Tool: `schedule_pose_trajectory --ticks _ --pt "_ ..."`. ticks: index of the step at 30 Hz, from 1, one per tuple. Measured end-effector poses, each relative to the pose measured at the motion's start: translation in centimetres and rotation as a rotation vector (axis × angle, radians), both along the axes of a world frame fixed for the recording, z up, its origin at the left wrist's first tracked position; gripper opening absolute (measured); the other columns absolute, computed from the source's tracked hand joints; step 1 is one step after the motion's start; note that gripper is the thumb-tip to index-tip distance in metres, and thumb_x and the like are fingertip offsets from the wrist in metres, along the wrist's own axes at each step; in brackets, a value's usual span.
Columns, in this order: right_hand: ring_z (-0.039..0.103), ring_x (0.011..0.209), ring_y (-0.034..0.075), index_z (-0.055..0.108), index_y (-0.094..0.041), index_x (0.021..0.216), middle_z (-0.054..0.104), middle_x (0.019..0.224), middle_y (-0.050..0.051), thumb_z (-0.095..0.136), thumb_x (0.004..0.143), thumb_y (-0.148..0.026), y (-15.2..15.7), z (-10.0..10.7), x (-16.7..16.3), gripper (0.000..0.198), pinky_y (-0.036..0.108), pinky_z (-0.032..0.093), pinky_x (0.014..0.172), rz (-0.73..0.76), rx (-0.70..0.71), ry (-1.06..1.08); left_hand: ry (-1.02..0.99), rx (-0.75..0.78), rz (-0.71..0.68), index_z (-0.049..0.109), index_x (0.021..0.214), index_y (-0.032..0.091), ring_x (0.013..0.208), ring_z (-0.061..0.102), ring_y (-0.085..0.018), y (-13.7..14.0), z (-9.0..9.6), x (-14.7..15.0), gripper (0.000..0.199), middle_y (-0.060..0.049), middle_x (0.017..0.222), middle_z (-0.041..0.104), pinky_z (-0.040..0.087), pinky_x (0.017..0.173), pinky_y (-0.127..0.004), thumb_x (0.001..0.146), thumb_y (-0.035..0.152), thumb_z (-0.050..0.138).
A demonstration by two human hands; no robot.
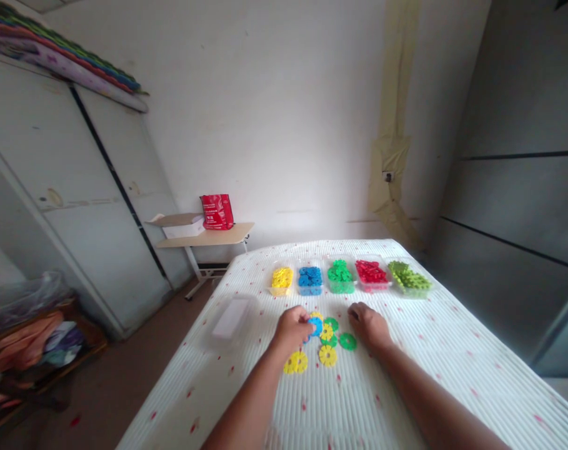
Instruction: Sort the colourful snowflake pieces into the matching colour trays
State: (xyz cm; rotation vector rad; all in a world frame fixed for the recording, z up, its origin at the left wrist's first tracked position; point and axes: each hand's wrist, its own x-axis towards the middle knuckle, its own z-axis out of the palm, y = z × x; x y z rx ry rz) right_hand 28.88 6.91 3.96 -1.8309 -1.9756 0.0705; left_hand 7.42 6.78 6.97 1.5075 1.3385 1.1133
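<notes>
My left hand (293, 327) is closed, thumb and fingers pinching a blue notched plastic disc (316, 325) over the middle of the bed-like surface. More blue shows under the fingertips, partly hidden. Around the blue disc lie yellow discs and green discs, some overlapping. A single green disc (347, 341) lies apart, just left of my right hand (368, 324). That hand is curled, knuckles up, close to the cloth; whether anything is in its fingers is hidden. Nearer to me are a yellow disc (327, 355) and a pair of overlapping yellow discs (295, 362).
Clear tubs line the back: yellow discs (282, 277), blue discs (310, 277), green discs (340, 274), red discs (370, 272) and light green pieces (409, 276). A clear plastic lid or tray (230, 320) lies left. Beyond stands a small table (232, 234) with a red bag (217, 212).
</notes>
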Motion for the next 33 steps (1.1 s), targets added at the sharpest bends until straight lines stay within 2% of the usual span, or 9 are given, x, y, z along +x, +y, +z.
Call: schedule_pose_trajectory --ticks 4,7,10,14,19,23,26,29,33 --pt "0.056 0.073 0.013 0.062 -0.018 0.081 0.063 0.085 0.004 0.042 0.082 -0.017 -0.1 0.2 0.0 0.020 0.022 0.029 0.060 0.007 -0.006 0.006 -0.131 0.002 0.069 0.057 0.073 0.013 0.041 0.052 -0.008 4.9 3.5 0.7 0.013 0.005 0.050 0.054 0.044 0.045 -0.020 0.064 0.022 0.062" --pt "0.056 0.073 0.013 0.062 -0.018 0.082 0.063 0.085 0.004 0.043 0.081 -0.017 0.0 0.2 0.0 0.019 0.022 0.030 0.060 0.004 -0.012 0.011 -0.189 0.044 0.172 0.057 0.092 0.013 0.051 0.059 -0.008 7.2 4.5 1.3 0.029 0.000 0.071 0.061 0.049 0.054 -0.022 0.064 0.019 0.064" --pt "0.056 0.073 0.013 0.063 -0.018 0.083 0.064 0.087 0.004 0.044 0.081 -0.017 0.1 0.0 0.1 0.019 0.022 0.030 0.060 -0.009 -0.019 0.018 -0.166 0.088 0.277 0.060 0.091 0.015 0.056 0.061 -0.011 6.8 3.3 0.7 0.029 -0.002 0.080 0.062 0.050 0.054 -0.024 0.062 0.017 0.062" --pt "0.056 0.074 0.013 0.063 -0.019 0.082 0.064 0.086 0.003 0.045 0.080 -0.017 0.2 -0.1 0.3 0.018 0.022 0.031 0.060 -0.006 -0.031 0.032 -0.056 0.149 0.391 0.064 0.076 0.018 0.063 0.061 -0.014 3.4 0.0 -2.5 0.015 -0.001 0.073 0.064 0.049 0.058 -0.025 0.062 0.018 0.057" --pt "0.057 0.078 0.014 0.063 -0.020 0.087 0.064 0.090 0.004 0.042 0.083 -0.020 -0.3 1.0 -1.0 0.021 0.022 0.035 0.065 0.030 -0.013 0.056 0.043 0.188 0.521 0.065 0.068 0.019 0.065 0.060 -0.016 -0.4 -2.9 -6.6 0.014 -0.001 0.069 0.064 0.048 0.062 -0.026 0.061 0.022 0.054" --pt "0.058 0.086 0.015 0.063 -0.021 0.099 0.062 0.097 0.005 0.044 0.084 -0.024 -0.8 2.2 -4.3 0.025 0.022 0.039 0.072 0.189 0.022 0.082 0.066 0.186 0.547 0.066 0.069 0.018 0.058 0.059 -0.016 -1.1 -4.0 -7.4 0.016 -0.001 0.060 0.063 0.046 0.054 -0.026 0.062 0.025 0.053" --pt "0.056 0.095 0.018 0.061 -0.024 0.109 0.060 0.103 0.006 0.051 0.080 -0.028 -1.0 2.6 -6.9 0.031 0.023 0.041 0.075 0.293 -0.025 0.030 0.084 0.198 0.554 0.067 0.069 0.018 0.057 0.059 -0.017 -0.9 -4.4 -7.3 0.018 -0.001 0.058 0.063 0.046 0.053 -0.026 0.063 0.027 0.053" --pt "0.055 0.098 0.019 0.063 -0.026 0.104 0.057 0.104 0.005 0.054 0.077 -0.027 -1.0 2.5 -8.1 0.028 0.023 0.041 0.073 0.340 -0.102 -0.066 0.101 0.209 0.556 0.067 0.069 0.018 0.058 0.059 -0.017 -0.8 -4.7 -7.3 0.018 -0.001 0.059 0.063 0.046 0.054 -0.026 0.063 0.026 0.053" --pt "0.057 0.090 0.015 0.062 -0.023 0.097 0.057 0.101 0.004 0.053 0.077 -0.023 -0.9 2.5 -7.5 0.022 0.021 0.040 0.069 0.316 -0.144 -0.110 0.112 0.215 0.556 0.067 0.070 0.018 0.058 0.059 -0.016 -0.7 -5.1 -7.4 0.018 -0.001 0.059 0.063 0.046 0.054 -0.025 0.063 0.026 0.052"
